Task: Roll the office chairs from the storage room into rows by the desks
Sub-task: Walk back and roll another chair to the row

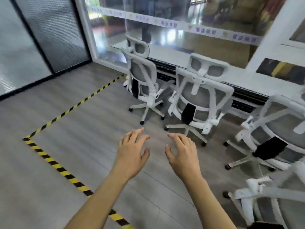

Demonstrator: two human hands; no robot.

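Two bare hands held out over the floor [69, 133], palms down, touching nothing. Left hand [132, 152] spread loosely, fingers apart and slightly curled, thumb out to the side. Right hand [182, 152] likewise loose and empty, fingers apart and bent at the knuckles. A narrow gap of bare floor between the two thumbs. Both forearms bare, reaching in from the bottom edge.

Ahead, a row of white-framed office chairs with grey mesh backs, all turned away from the camera toward a long white desk [165, 52] running under a glass wall [181, 22]. Farthest chair [142, 75] at the left end of the row, angled a little to the side, headrest above the desk edge. Middle chair [202, 95] just beside it, straight behind the desk, a black strap across its lower back. Third chair [280, 129] to the right, tilted in the wide-angle view and partly cut off by the frame edge, also with a black patch on its back. White frame of a fourth chair [257, 195] in the bottom right corner, blurred, closest to the right forearm, shape hard to make out. Hands near the middle chair's wheeled base but clear of it.

Yellow-and-black striped tape [57, 167] on the grey floor, turning a corner left of the hands. Frosted dark-framed partition [54, 33] at the upper left.
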